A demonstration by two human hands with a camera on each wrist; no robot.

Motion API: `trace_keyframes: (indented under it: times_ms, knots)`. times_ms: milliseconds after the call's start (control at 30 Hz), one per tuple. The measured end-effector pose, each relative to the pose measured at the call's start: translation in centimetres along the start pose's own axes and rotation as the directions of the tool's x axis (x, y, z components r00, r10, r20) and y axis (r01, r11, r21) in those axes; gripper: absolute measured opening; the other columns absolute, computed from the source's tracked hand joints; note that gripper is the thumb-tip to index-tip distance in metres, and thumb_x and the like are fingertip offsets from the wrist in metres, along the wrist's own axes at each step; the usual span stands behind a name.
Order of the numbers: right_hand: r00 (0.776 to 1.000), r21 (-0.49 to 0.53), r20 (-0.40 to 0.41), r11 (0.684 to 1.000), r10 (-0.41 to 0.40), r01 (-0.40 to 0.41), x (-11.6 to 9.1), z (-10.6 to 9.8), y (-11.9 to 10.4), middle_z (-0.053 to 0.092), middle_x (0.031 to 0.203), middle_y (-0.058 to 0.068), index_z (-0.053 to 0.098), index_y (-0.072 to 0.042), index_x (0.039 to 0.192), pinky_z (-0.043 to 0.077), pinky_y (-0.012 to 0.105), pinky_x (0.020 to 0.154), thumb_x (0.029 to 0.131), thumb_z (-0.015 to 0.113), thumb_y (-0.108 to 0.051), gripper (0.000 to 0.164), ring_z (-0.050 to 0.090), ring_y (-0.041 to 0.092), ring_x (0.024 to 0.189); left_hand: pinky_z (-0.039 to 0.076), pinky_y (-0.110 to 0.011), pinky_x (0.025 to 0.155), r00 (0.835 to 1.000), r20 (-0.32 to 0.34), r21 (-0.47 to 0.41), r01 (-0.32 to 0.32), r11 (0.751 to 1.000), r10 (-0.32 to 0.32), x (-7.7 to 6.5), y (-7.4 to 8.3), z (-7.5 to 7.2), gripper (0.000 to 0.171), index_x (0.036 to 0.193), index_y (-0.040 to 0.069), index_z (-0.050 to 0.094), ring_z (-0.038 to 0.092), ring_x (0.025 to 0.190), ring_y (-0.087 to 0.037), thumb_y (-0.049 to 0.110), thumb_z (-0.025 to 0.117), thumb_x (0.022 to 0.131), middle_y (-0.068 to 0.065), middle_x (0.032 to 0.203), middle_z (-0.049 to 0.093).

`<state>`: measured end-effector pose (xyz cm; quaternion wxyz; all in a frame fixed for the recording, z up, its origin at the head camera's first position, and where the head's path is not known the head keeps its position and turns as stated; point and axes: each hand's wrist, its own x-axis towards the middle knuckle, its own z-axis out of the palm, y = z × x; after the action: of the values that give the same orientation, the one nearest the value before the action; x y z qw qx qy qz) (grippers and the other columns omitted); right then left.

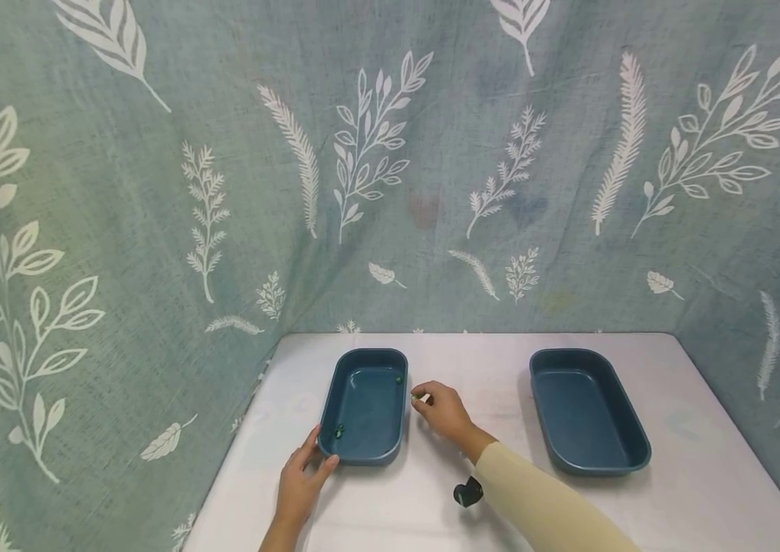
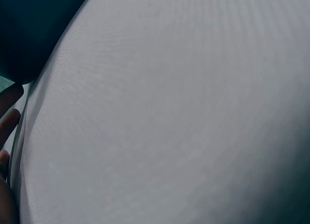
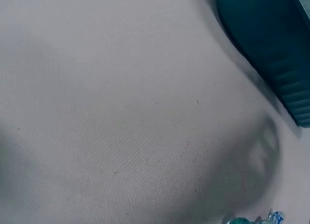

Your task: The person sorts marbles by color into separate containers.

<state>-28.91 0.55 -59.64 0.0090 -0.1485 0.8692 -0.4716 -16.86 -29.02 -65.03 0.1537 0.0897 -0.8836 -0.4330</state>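
My left hand (image 1: 300,479) rests at the near left corner of the left blue tray (image 1: 369,461), its fingers and thumb spread around the corner. Fingertips (image 2: 13,93) reach the tray's edge in the left wrist view. Just outside the tray's right rim, my right hand (image 1: 441,408) pinches a small green marble (image 1: 414,397) between thumb and fingertips. Inside this tray lie a few small green marbles (image 1: 339,431) near the left wall and another (image 1: 399,379) at the far right. Glass marbles (image 3: 277,217), one blue and white, show at the right wrist view's bottom edge.
A second blue tray (image 1: 586,414) stands on the right side of the white-covered table (image 1: 376,517). A black wrist camera (image 1: 468,492) hangs beside the right sleeve (image 1: 535,498). Leaf-patterned green cloth (image 1: 417,192) rises behind the table and at both sides.
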Motion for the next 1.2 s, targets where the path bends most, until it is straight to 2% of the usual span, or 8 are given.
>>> trace_keyframes:
  times_ms: [267, 567, 933, 1200]
  knots:
    - [0.999, 0.017, 0.006, 0.999, 0.040, -0.040, 0.6, 0.4, -0.4, 0.063, 0.102, -0.007, 0.068, -0.016, 0.111, 0.051, 0.026, 0.068, 0.093, 0.068, -0.017, 0.018, 0.056, 0.010, 0.082, 0.043, -0.049, 0.101, 1.000, 0.007, -0.009, 0.011, 1.000, -0.011, 0.1, -0.2, 0.1, 0.073, 0.144, 0.032, 0.049, 0.053, 0.121, -0.027, 0.053, 0.076, 0.079, -0.005, 0.116, 0.066]
    - [1.000, 0.003, 0.018, 1.000, -0.010, 0.010, 1.2, 1.2, -1.1, 0.064, 0.101, -0.006, 0.069, -0.014, 0.110, 0.051, 0.025, 0.066, 0.092, 0.069, -0.016, 0.018, 0.057, 0.009, 0.079, 0.043, -0.049, 0.101, 1.000, 0.008, -0.008, 0.016, 1.000, -0.016, 0.0, -0.1, 0.0, 0.074, 0.144, 0.029, 0.049, 0.052, 0.122, -0.029, 0.051, 0.077, 0.079, -0.008, 0.120, 0.066]
    - [1.000, 0.021, 0.022, 1.000, 0.013, -0.013, 1.4, 1.8, -1.6, 0.062, 0.102, -0.006, 0.069, -0.015, 0.111, 0.051, 0.026, 0.065, 0.094, 0.068, -0.018, 0.017, 0.056, 0.010, 0.080, 0.044, -0.048, 0.100, 1.000, -0.001, -0.001, -0.007, 1.000, 0.007, 0.0, -0.2, 0.3, 0.071, 0.143, 0.030, 0.050, 0.055, 0.118, -0.027, 0.048, 0.078, 0.080, -0.004, 0.111, 0.068]
    - [1.000, 0.034, 0.017, 0.999, 0.010, -0.011, 1.5, 2.3, -2.1, 0.061, 0.102, -0.007, 0.068, -0.015, 0.113, 0.051, 0.024, 0.063, 0.094, 0.067, -0.017, 0.019, 0.056, 0.010, 0.079, 0.044, -0.048, 0.100, 1.000, -0.003, -0.005, 0.001, 1.000, -0.001, 0.0, 0.1, 0.0, 0.072, 0.143, 0.028, 0.051, 0.055, 0.118, -0.027, 0.049, 0.078, 0.079, -0.005, 0.113, 0.067]
